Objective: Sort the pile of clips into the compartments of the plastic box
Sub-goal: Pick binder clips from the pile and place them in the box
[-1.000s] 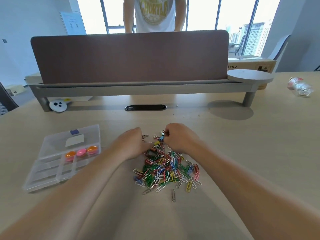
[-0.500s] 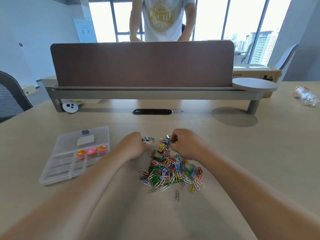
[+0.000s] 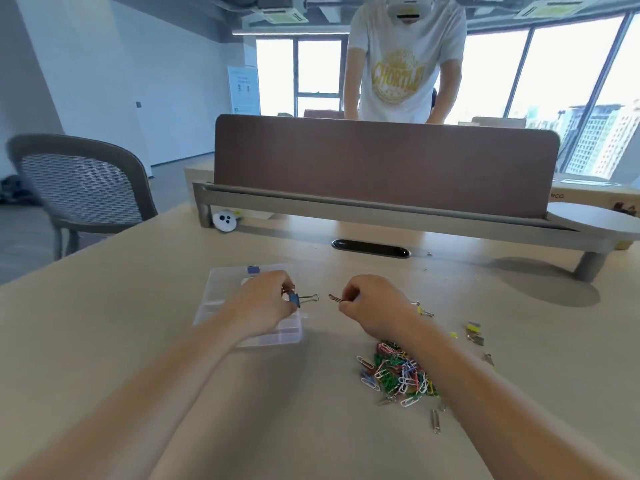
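You are delivering clips: your left hand [image 3: 265, 301] is pinching a blue binder clip [image 3: 295, 300] over the plastic box [image 3: 223, 282], left of the desk's [image 3: 104, 341] middle. Your right hand [image 3: 372, 306] is pinching a dark clip [image 3: 335, 298] beside it, with the pile [image 3: 398, 374] lying nearer the front edge. Next, likely, you are dropping each into its compartment.

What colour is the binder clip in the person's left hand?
The binder clip is blue, seen best in the head view.

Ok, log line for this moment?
left hand: holds blue binder clip at box edge | right hand: pinches small clip | pile: unsorted
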The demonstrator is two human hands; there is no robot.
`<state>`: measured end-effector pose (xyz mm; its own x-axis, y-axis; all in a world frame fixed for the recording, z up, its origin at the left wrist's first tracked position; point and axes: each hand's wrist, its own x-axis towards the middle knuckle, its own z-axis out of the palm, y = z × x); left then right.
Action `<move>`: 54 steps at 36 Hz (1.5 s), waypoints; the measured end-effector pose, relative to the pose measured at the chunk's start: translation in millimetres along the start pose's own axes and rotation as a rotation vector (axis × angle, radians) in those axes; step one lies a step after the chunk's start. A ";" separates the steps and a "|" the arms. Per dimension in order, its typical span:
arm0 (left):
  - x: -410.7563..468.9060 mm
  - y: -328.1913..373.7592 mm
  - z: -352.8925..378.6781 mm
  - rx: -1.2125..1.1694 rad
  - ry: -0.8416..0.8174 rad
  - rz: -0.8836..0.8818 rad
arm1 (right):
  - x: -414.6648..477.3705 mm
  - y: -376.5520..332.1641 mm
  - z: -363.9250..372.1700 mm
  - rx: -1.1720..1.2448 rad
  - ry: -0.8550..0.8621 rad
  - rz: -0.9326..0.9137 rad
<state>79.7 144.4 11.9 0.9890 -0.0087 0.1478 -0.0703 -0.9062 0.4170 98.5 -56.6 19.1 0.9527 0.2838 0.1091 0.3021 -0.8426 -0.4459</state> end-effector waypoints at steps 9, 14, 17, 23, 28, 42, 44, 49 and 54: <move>-6.8 -43.6 -15.8 -0.009 -0.039 -0.074 | 32.7 -45.3 35.2 -0.015 -0.090 -0.050; -0.8 -55.6 -13.6 -0.024 -0.078 -0.080 | 43.8 -53.3 47.5 -0.005 -0.093 -0.061; 2.5 -58.4 -11.0 -0.030 -0.094 -0.066 | 49.7 -54.5 54.2 -0.030 -0.089 -0.063; 7.8 -66.9 -7.6 -0.061 -0.104 -0.039 | 54.1 -56.1 63.6 -0.060 -0.131 -0.089; 11.1 -71.2 -6.9 -0.053 -0.111 0.000 | 55.2 -57.3 67.1 -0.066 -0.146 -0.114; 7.1 -63.5 -5.5 -0.009 -0.120 0.043 | 51.5 -59.1 64.8 -0.089 -0.138 -0.160; 6.0 -63.0 -5.4 -0.002 -0.113 0.048 | 50.9 -59.2 64.1 -0.091 -0.137 -0.165; 4.0 -63.8 -6.9 0.013 -0.094 0.049 | 51.1 -60.8 65.1 -0.091 -0.135 -0.156; 4.9 -64.0 -8.2 0.015 -0.096 0.049 | 50.3 -60.5 67.8 -0.083 -0.125 -0.162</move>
<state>88.0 205.8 -6.7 0.9924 -0.0929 0.0807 -0.1175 -0.9100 0.3976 125.8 39.7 -8.7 0.8812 0.4689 0.0595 0.4576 -0.8147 -0.3561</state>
